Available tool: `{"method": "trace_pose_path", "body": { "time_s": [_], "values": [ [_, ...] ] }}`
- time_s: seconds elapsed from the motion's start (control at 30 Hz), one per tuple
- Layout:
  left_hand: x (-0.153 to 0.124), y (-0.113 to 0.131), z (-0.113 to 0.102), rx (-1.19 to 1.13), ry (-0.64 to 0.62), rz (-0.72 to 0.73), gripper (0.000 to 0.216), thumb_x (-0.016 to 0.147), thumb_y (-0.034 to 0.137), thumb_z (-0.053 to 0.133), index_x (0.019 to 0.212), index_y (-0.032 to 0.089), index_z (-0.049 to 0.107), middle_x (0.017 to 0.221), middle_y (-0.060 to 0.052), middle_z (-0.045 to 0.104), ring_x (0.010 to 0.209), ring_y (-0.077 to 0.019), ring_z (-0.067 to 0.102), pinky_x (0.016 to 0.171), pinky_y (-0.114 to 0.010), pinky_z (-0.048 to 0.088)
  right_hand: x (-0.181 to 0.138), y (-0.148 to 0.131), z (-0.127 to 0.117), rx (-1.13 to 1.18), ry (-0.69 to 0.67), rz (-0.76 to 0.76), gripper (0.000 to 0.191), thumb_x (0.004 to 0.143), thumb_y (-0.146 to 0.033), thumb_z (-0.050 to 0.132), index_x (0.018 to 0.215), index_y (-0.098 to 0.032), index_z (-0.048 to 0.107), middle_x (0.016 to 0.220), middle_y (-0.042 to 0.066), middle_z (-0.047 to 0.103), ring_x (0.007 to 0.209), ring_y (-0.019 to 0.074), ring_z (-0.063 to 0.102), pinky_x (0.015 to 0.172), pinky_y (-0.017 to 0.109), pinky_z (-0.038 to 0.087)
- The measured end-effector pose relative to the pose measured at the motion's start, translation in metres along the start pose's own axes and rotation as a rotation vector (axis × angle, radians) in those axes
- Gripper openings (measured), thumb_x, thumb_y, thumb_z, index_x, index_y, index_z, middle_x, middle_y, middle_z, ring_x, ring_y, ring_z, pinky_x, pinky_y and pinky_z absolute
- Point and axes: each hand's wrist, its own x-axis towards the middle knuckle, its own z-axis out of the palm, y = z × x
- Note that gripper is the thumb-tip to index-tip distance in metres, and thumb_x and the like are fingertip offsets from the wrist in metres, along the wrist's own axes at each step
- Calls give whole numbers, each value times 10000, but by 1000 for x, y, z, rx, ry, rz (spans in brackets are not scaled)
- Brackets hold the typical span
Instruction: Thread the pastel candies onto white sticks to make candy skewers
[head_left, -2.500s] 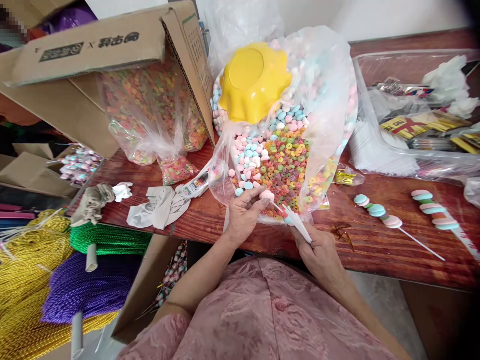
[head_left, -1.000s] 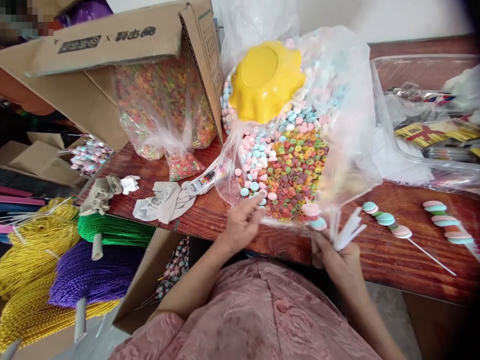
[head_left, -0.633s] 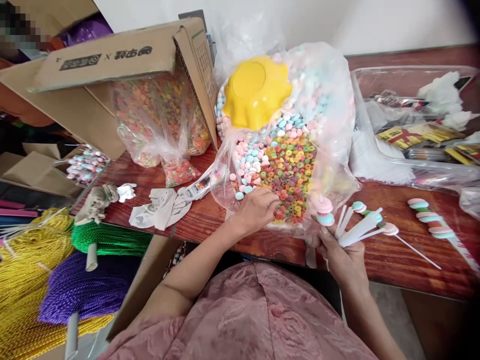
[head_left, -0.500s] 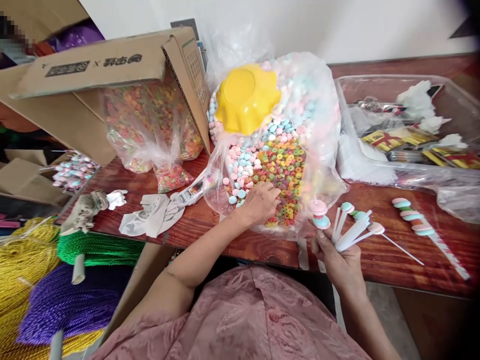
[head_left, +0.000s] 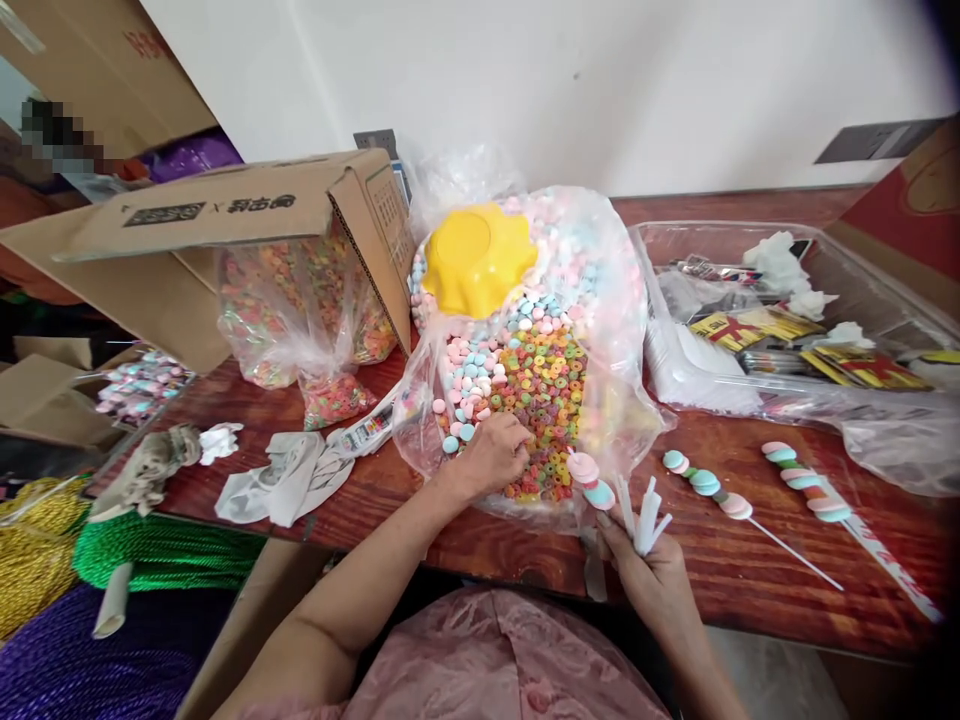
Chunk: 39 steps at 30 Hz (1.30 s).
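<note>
- At the far left, below the tabletop (head_left: 750,570) edge, lie spools of cord: yellow (head_left: 30,560), green (head_left: 165,550) and purple (head_left: 67,660).
- On the tabletop's left part lie a crumpled grey rag (head_left: 146,478) and a white cloth (head_left: 289,480).
- Behind them an opened cardboard box (head_left: 187,240) lies on its side, with a clear bag of coloured ring candies (head_left: 300,300) spilling from it.
- My left hand (head_left: 491,455) reaches into the big open plastic bag (head_left: 600,300), fingers curled together and pressed down on the coloured ring candies (head_left: 544,385) at the bag's near edge; I cannot tell whether they pinch one.
- Just left of the rings inside that bag lie pastel pink, blue and white disc candies (head_left: 469,375), and a yellow scalloped bowl (head_left: 476,258) sits upside down on the heap farther back.
- My right hand (head_left: 652,575) is closed around a bunch of white sticks (head_left: 643,515), held upright just in front of the bag; one stick carries a pink and a blue disc (head_left: 591,478) near its top.
- To the right two finished candy skewers (head_left: 709,485) (head_left: 806,478) lie flat on the tabletop, apart from each other.
- Behind those stands a clear plastic tray (head_left: 862,290) with wrappers and white scraps.
</note>
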Motion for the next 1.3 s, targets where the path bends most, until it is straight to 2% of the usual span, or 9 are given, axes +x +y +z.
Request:
{"method": "trace_pose_path", "body": {
  "time_s": [0.13, 0.2, 0.27, 0.37, 0.5, 0.77, 0.93, 1.1, 1.3],
  "values": [
    [0, 5, -2, -65, -26, -56, 148, 728, 42, 579, 742, 150, 681, 763, -98, 676, 797, -224, 639, 808, -389, 517, 0, -10, 8, -58, -57, -47, 416, 908, -462, 576, 599, -185, 603, 558, -15, 484, 523, 115, 421, 510, 246, 389],
    [-2, 5, -8, -318, 42, -188, 147, 720, 53, 586, 724, 154, 693, 742, -73, 691, 741, -191, 645, 754, -349, 525, 0, -12, 9, -84, -57, -75, 402, 905, -451, 577, 601, -188, 594, 549, -19, 479, 513, 114, 409, 504, 245, 377],
    [-6, 4, -18, -690, 132, -403, 95, 721, 120, 626, 734, 154, 713, 706, -40, 695, 631, -146, 626, 637, -289, 513, 0, -12, 9, -108, -53, -85, 400, 906, -447, 571, 602, -188, 586, 534, -22, 466, 502, 114, 395, 492, 245, 360],
    [-13, 3, -33, -1221, 264, -691, 146, 612, 217, 765, 728, 140, 723, 610, 7, 664, 499, -102, 576, 516, -236, 475, 0, -14, 12, -162, -66, -105, 387, 911, -425, 558, 605, -187, 560, 541, -26, 448, 512, 112, 389, 496, 246, 343],
    [-21, 8, -45, -1582, 360, -804, 249, 467, 180, 841, 683, 133, 724, 582, 13, 676, 469, -87, 579, 498, -216, 475, 4, -25, 26, -265, -109, -190, 368, 913, -349, 524, 581, -195, 487, 542, -34, 409, 510, 105, 365, 504, 248, 306],
    [-39, 3, -51, -1784, 427, -848, 219, 476, 114, 803, 679, 130, 722, 599, 8, 680, 515, -58, 582, 468, -156, 443, 3, -31, 34, -316, -112, -223, 372, 926, -368, 510, 594, -203, 479, 549, -31, 413, 512, 112, 371, 508, 255, 304],
    [-41, 9, -46, -1831, 326, -870, 235, 467, 114, 800, 680, 128, 704, 587, 8, 676, 470, -57, 550, 438, -173, 439, 1, -30, 34, -365, -146, -235, 364, 921, -344, 482, 584, -212, 442, 538, -28, 411, 516, 118, 383, 516, 259, 306],
    [-39, 18, -35, -1835, 271, -859, 246, 483, 147, 797, 705, 123, 695, 597, 3, 687, 465, -64, 571, 443, -171, 452, 4, -38, 35, -440, -157, -298, 330, 903, -306, 446, 598, -205, 519, 533, -22, 462, 493, 112, 365, 511, 255, 311],
    [-35, 26, -28, -1727, 314, -822, 252, 529, 193, 807, 745, 110, 707, 629, -10, 702, 493, -101, 627, 495, -204, 516, 5, -34, 32, -555, -132, -311, 316, 889, -265, 410, 698, -190, 651, 540, -3, 532, 476, 124, 412, 511, 255, 330]
  ]
}}
